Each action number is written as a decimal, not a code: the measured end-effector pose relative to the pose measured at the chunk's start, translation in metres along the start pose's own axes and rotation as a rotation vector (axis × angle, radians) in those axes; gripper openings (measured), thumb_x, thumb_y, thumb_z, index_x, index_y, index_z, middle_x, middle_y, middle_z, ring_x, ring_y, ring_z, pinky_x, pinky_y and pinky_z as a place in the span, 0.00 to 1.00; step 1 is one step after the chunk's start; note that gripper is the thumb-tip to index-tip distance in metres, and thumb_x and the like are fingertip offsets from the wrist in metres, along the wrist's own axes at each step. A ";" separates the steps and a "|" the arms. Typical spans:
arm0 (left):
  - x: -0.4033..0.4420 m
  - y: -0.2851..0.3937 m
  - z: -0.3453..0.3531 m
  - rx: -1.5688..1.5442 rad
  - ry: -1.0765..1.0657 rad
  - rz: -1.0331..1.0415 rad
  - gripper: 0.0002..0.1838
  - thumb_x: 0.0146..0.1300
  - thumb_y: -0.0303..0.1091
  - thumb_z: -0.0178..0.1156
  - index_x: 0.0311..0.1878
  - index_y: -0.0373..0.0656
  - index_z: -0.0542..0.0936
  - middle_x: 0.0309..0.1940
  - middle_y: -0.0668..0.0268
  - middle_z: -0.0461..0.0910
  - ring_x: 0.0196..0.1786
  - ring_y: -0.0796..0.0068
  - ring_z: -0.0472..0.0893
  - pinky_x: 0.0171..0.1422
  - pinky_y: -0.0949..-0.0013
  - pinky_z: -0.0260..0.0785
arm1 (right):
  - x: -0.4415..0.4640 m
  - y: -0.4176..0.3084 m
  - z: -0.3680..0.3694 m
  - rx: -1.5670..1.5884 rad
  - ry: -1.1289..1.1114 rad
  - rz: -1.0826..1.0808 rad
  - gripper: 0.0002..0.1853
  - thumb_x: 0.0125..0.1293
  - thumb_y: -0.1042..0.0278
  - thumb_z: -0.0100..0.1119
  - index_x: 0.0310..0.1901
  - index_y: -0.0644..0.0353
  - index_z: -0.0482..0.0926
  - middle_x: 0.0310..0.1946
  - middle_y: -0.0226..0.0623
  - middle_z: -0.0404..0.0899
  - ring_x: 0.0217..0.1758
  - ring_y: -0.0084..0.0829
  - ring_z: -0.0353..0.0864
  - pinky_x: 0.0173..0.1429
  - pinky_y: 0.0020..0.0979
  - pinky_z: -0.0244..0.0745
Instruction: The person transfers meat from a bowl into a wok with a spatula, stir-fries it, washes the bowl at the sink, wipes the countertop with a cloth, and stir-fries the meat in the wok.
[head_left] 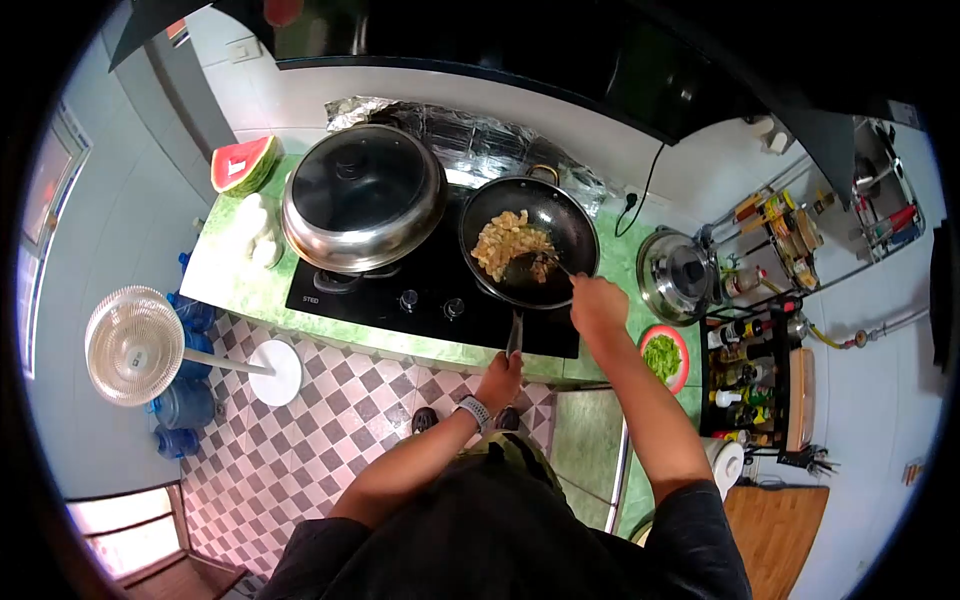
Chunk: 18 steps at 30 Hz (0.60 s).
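Note:
A dark, speckled wok (572, 232) sits on the right side of the black cooktop (385, 305). Pale brown cooked pieces of food (508, 244) lie in its left and middle part. My left hand (498, 380), with a watch at the wrist, is closed around the wok's long handle (516, 332). At the wok's lower right rim, my right hand (600, 306) grips a spatula (561, 265) that reaches down into the food. The spatula's grip is hidden in my fist and its blade is partly covered.
A large lidded pan (365, 225) stands on the cooktop's left side. Right of the wok are a lidded pot (680, 275), a plate of chopped greens (662, 356) and a rack of bottles (745, 375). A watermelon piece (243, 165) is at the counter's far left. A fan (135, 345) stands on the floor.

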<state>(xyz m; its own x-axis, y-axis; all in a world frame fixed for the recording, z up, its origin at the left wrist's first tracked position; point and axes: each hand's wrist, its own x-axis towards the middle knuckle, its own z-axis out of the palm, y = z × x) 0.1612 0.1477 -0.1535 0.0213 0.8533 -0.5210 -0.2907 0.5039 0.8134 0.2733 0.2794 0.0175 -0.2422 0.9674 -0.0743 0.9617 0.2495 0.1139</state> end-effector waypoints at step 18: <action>-0.013 0.018 0.021 0.063 0.113 -0.070 0.21 0.76 0.51 0.44 0.47 0.39 0.70 0.23 0.67 0.69 0.17 0.78 0.67 0.19 0.71 0.60 | 0.048 0.028 -0.025 -0.086 0.192 -0.244 0.09 0.64 0.68 0.53 0.38 0.53 0.85 0.33 0.40 0.85 0.34 0.41 0.86 0.35 0.40 0.80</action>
<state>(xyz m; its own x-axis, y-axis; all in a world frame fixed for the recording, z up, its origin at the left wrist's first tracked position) 0.1756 0.1488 -0.1265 -0.0695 0.7969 -0.6001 -0.2319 0.5722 0.7867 0.2854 0.3343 0.0421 -0.4918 0.8672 0.0778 0.8599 0.4698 0.1997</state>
